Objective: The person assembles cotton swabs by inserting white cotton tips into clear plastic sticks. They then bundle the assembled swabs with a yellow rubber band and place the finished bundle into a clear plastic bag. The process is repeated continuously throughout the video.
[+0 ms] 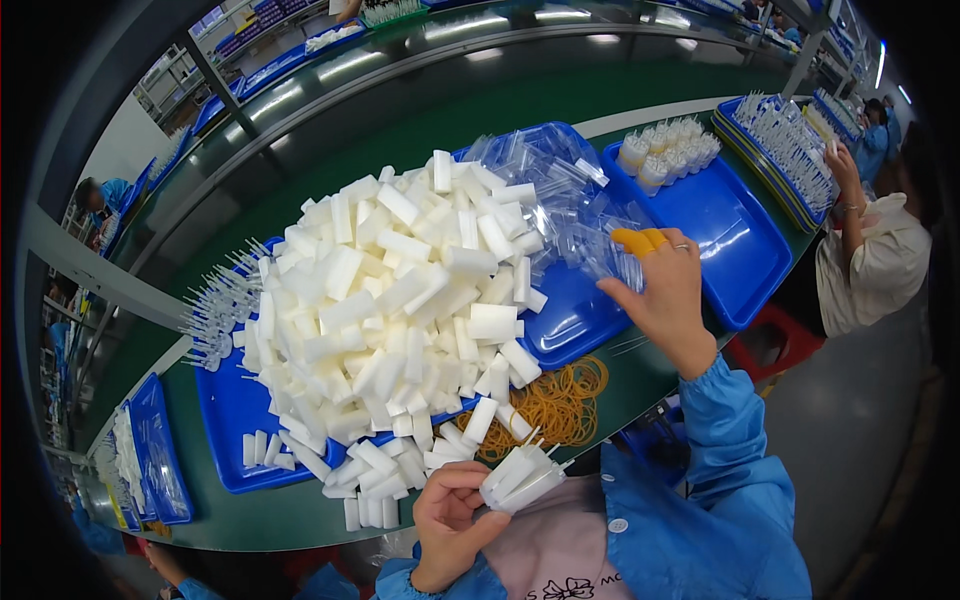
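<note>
Low in front of me, my left hand [455, 522] is closed on a bundle of white foam blocks [522, 478] with thin white stems poking from its upper end. My right hand [665, 290], with yellow finger covers on some fingertips, reaches over the right side of a blue tray [565, 335]. Its thumb and fingers are apart around loose clear plastic pieces [600, 245]; whether it touches any is hard to make out. A big heap of white foam blocks [390, 290] rises left of that hand, and some blocks spill over the tray's near edge.
Tan rubber bands [565, 400] lie by the near table edge. At right, a blue tray [735, 255] holds bundled white pieces [668, 150]; beyond are stacked trays [775, 150] of stemmed parts and a co-worker [880, 250]. More stemmed parts [225, 305] lie left of the heap.
</note>
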Available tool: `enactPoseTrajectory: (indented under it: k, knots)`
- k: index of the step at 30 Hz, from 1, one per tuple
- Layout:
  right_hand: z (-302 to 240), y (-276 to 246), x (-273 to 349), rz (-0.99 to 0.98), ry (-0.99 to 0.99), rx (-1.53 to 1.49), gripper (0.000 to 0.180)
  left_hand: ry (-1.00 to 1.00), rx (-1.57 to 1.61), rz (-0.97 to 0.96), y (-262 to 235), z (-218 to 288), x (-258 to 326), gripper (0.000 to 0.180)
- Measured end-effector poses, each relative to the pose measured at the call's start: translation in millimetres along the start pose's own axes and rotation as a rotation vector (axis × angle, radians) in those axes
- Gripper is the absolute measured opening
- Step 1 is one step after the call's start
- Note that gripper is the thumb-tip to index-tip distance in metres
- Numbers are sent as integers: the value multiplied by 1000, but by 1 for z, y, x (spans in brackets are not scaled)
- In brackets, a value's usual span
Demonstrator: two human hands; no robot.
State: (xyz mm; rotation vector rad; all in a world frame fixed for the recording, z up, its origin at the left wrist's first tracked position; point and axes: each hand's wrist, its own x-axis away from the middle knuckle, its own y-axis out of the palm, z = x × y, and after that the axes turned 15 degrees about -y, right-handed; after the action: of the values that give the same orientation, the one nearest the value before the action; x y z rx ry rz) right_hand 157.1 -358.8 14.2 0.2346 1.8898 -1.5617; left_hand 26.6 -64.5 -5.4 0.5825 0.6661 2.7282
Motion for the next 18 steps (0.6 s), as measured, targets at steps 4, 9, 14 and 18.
enactPoseTrajectory:
  k: [4,9,14,18]
  knots:
    - [0,18,-2,-62,-65,131,35,-23,56,1,3,6,-3,40]
    - [-3,6,-1,75,-62,4,23,-32,56,67,6,8,-6,46]
    - [-29,-26,4,213,200,-604,16,-180,73,14,-1,6,-1,59]
    - [-52,-41,26,220,352,-1189,21,9,55,47,5,13,-5,60]
